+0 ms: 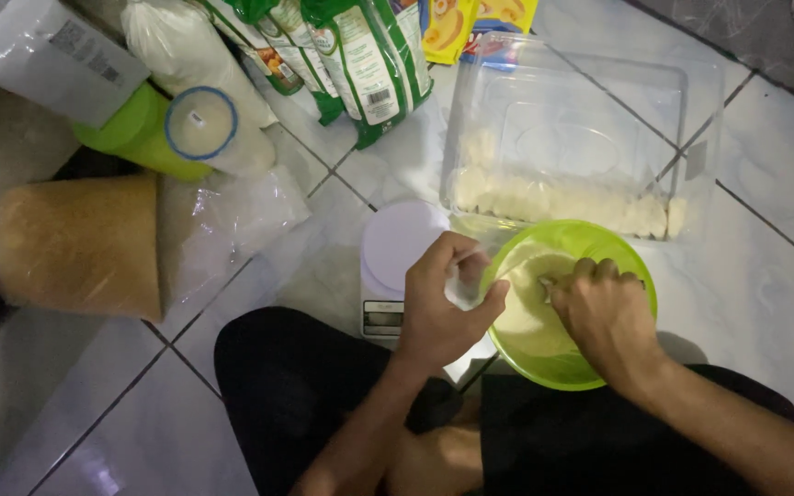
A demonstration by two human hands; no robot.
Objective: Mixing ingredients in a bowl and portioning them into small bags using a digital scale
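Head view: left hand (443, 308) closed on small pale dough piece (463, 290), held beside green bowl (636, 276) rim, near source. Right hand (604, 317) inside bowl, fingers curled into dough mass (521, 317). Clear tray (691, 119) just behind bowl, shaped pieces (553, 197) lined along near wall. White scale (397, 257) beside bowl.

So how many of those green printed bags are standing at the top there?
3, side by side on the tiled floor, leaning: one nearest the white sack, one in the middle, one nearest the clear container. More may be hidden beyond the frame's top edge.

Green and white bags (360, 55) stand at the top, yellow packets (475, 23) beside them, a big brown bag (80, 243) lies left.
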